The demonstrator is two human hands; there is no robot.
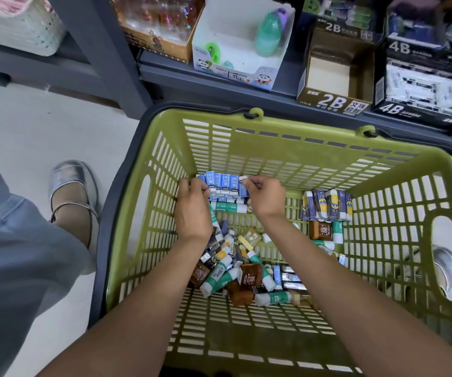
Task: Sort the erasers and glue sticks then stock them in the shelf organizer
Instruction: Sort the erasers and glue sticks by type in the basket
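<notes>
Both hands grip blue erasers.

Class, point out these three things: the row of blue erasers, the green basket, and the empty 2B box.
row of blue erasers [223, 183], head view, middle wrapper.
green basket [287, 148], head view, far wall.
empty 2B box [328, 74], head view, bare inner floor.

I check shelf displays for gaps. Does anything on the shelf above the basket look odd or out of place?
Yes. The 2B display box looks empty, showing only its bare cardboard floor, while the 4B box beside it looks stocked. The white pencil sharpener box holds just a few loose items.
</notes>
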